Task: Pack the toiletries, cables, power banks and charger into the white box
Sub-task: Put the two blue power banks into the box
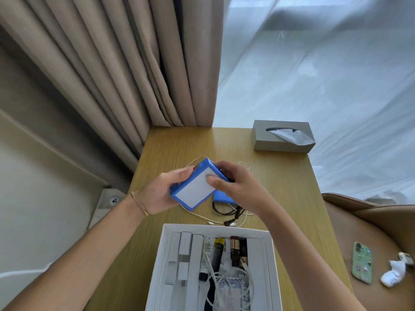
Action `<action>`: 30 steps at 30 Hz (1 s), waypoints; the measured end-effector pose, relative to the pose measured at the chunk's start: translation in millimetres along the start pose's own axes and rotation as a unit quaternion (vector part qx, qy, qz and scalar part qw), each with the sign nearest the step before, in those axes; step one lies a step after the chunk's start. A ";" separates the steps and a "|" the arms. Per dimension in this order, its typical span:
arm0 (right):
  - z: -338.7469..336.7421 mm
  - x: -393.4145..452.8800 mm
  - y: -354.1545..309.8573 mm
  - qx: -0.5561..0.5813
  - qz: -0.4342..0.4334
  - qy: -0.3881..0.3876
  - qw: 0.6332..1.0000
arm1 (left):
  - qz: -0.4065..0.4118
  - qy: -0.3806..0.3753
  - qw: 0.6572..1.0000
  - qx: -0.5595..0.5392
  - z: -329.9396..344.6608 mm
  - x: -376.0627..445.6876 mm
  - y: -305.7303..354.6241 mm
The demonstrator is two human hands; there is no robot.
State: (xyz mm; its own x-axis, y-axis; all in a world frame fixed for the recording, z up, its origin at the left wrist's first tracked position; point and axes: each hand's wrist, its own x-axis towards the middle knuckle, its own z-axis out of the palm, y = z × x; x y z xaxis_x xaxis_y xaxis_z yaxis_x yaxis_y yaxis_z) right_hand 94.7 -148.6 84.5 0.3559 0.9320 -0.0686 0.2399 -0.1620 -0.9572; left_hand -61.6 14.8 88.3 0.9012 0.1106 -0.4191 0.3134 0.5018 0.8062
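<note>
A blue power bank with a white face (pixel 193 189) is held tilted above the wooden desk. My left hand (pixel 162 190) grips its left edge from below, and my right hand (pixel 233 185) holds its right side with the thumb on the white face. Under my right hand a second blue power bank (pixel 221 197) lies on the desk, partly hidden. White and black cables (pixel 226 215) lie tangled beside it. The open white box (pixel 270 265) stands at the near edge, holding toiletry tubes, small bottles, white packets and a coiled white cable (pixel 224 281).
A grey tissue box (pixel 260 140) sits at the desk's far right corner. Beige curtains hang behind on the left. To the right, a brown chair (pixel 368 223) carries a phone in a green case (pixel 362 262) and a crumpled white object (pixel 396 271).
</note>
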 end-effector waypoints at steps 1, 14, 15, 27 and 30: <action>-0.2 -2.8 -2.7 0.026 0.008 -0.014 1.000 | 0.007 -0.004 1.000 -0.006 -1.2 -3.1 -2.8; 29.7 -51.8 -15.2 0.296 0.258 -0.156 0.906 | 0.148 0.060 0.986 -0.043 32.0 -15.0 -34.2; 33.0 -55.9 -13.5 0.304 0.259 -0.132 0.907 | 0.156 0.133 0.978 -0.035 34.7 -12.8 -36.1; 66.1 -103.8 -16.0 0.238 0.255 -0.021 0.937 | -0.032 0.117 0.992 0.041 27.2 -53.8 -64.6; 54.1 -118.3 -18.2 0.118 0.269 -0.090 0.952 | -0.064 0.108 0.992 0.005 22.1 -61.0 -71.7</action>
State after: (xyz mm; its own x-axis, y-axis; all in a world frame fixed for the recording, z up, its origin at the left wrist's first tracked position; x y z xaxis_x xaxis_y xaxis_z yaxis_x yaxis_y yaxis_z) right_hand -0.6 -238.3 94.9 0.2046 0.7786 -0.5932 -0.1503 -0.5738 -0.8051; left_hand -132.5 -46.9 65.3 0.7692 0.2275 -0.5971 0.4249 0.5158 0.7439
